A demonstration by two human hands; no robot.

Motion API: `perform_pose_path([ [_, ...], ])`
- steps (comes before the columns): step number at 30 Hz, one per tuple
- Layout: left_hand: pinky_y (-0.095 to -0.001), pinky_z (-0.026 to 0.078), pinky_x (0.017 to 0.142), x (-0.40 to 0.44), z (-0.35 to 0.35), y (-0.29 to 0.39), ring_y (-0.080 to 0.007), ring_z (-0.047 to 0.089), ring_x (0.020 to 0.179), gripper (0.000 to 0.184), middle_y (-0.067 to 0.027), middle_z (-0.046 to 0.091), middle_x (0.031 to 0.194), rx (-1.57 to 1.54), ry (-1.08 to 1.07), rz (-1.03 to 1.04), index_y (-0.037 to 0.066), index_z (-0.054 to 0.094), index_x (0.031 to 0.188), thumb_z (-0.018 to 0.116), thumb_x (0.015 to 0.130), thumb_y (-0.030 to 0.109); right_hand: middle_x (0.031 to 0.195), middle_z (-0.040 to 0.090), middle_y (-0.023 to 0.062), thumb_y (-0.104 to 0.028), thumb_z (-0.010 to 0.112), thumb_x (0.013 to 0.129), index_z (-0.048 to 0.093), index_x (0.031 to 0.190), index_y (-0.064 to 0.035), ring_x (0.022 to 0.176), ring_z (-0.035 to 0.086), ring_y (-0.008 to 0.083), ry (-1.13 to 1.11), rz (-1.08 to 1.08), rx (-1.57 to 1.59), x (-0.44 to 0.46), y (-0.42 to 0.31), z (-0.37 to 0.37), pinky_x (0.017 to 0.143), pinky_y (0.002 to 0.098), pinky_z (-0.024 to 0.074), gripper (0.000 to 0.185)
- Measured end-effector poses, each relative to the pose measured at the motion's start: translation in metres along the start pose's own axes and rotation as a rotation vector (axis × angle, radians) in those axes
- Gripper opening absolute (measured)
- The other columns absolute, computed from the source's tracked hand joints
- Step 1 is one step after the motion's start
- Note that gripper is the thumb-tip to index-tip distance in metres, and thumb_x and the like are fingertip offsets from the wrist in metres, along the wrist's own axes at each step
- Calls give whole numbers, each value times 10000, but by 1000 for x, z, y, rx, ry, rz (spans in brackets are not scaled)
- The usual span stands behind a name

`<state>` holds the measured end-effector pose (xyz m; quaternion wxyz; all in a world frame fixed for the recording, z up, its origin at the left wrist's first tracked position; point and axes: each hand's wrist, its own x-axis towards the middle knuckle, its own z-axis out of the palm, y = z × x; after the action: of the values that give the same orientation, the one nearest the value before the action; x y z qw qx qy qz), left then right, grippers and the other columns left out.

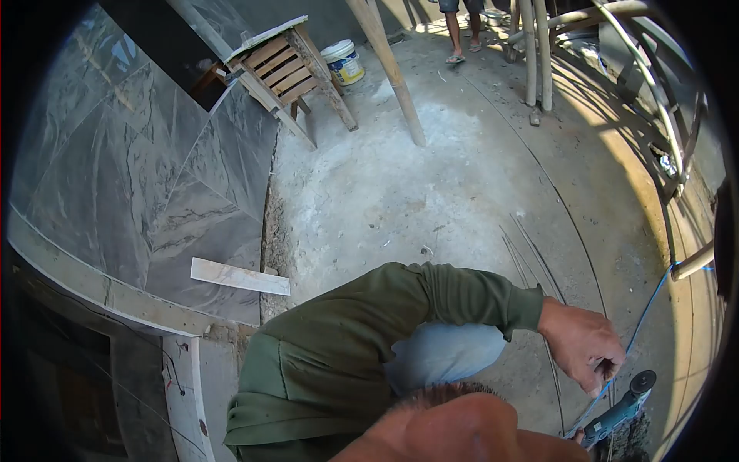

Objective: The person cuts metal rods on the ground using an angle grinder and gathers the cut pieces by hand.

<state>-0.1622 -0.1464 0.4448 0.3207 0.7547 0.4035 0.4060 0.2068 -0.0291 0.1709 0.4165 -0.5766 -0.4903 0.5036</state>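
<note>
Lower right: left hand (583, 344) droops, fingers curled by thin blue cord (643, 316); right hand (580, 436) by teal angle grinder (613, 420); both grips unclear.

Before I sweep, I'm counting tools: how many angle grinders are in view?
1: the teal angle grinder with a dark round disc, at the lower right, below the bare left hand. Others could be hidden behind the person's green-sleeved arm.

floor (469, 177) in soft shade, striped sun right, black fisheye rim
</note>
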Motion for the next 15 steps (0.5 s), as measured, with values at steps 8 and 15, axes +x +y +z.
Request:
perform_pose_path([
  [8,-471,459,659,-26,56,71,-340,599,771,174,-132,571,766,333,-159,286,55,502,844,575,803,209,682,495,35,-194,712,767,534,973,-16,467,423,118,-54,-120,-17,18,-21,18,430,287,338,326],
  [15,-428,443,799,-51,101,9,-328,592,922,460,-133,563,925,519,-333,93,22,541,967,711,720,372,671,502,38,-171,715,758,482,1090,-20,452,437,105,-139,-31,36,-8,-31,33,396,262,346,432],
])
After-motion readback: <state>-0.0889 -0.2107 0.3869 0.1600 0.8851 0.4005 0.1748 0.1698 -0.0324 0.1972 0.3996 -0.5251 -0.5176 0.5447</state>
